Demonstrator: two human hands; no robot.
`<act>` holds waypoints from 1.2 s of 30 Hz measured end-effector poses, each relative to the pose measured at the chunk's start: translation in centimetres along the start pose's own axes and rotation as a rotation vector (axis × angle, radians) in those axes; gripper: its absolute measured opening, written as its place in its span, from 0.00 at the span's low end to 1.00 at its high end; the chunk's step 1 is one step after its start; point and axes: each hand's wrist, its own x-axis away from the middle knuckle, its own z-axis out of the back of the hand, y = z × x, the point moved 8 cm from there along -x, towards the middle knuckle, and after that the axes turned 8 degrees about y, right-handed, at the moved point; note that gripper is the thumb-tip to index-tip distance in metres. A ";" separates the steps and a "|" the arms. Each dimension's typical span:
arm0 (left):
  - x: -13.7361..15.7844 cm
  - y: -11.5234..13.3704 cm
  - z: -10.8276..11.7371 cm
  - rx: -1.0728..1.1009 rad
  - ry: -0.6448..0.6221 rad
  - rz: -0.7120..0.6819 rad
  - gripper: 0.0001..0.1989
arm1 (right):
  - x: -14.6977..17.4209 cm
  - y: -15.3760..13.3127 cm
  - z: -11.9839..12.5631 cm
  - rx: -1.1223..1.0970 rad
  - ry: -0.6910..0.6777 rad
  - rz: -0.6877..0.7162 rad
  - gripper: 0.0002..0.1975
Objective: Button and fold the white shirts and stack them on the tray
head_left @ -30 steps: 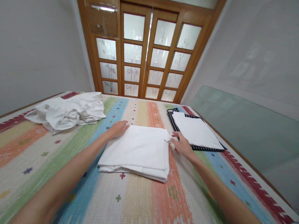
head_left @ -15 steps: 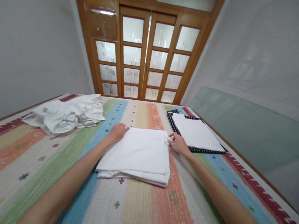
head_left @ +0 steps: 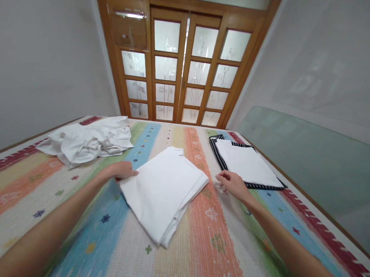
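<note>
White: one cloth [head_left: 164, 190] between two hands [head_left: 123, 170] [head_left: 234, 184]

At the far end stand wooden doors [head_left: 180, 69] with frosted panes [head_left: 165, 68] bearing plant designs, pale light showing through. A bright strip [head_left: 129, 14] gleams at their upper left. Plain, pale walls [head_left: 47, 63] flank them; a greenish panel [head_left: 309, 156] lines the right side. A multicoloured striped cover [head_left: 179, 263] spreads nearest.
</note>
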 end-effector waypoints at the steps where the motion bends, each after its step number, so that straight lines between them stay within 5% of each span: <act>1: 1.3 0.3 -1.2 0.085 -0.154 -0.013 0.23 | 0.3 0.5 -0.7 -0.060 -0.045 -0.056 0.09; 4: 5.9 3.1 -4.4 0.359 -0.516 -0.060 0.27 | 0.7 0.9 -2.4 -0.171 -0.095 -0.130 0.13; 7: 9.3 6.0 -6.5 0.465 -0.686 -0.137 0.28 | 0.9 0.0 -2.7 -0.149 -0.069 -0.086 0.19; 9: 9.7 6.6 -7.0 0.421 -0.647 -0.164 0.30 | 1.2 -0.9 -2.5 -0.064 -0.037 0.001 0.24; 14: 6.6 5.7 -5.6 0.570 -0.281 -0.062 0.30 | 2.2 -1.8 -3.1 0.048 -0.080 0.122 0.34; 20: 4.8 5.3 -5.2 0.901 -0.073 0.045 0.33 | 2.8 -0.2 -3.2 -0.466 -0.090 -0.235 0.40; 26: 5.5 6.2 -6.3 1.027 -0.216 0.085 0.33 | 5.4 -0.1 -3.4 -0.707 -0.259 -0.508 0.29; 30: 5.3 7.0 -6.6 1.126 -0.240 0.057 0.29 | 5.9 -1.1 -4.6 -0.746 -0.414 -0.490 0.17; 36: 5.3 7.6 -7.2 1.158 -0.213 0.068 0.29 | 5.9 -1.7 -5.9 -0.728 -0.446 -0.452 0.16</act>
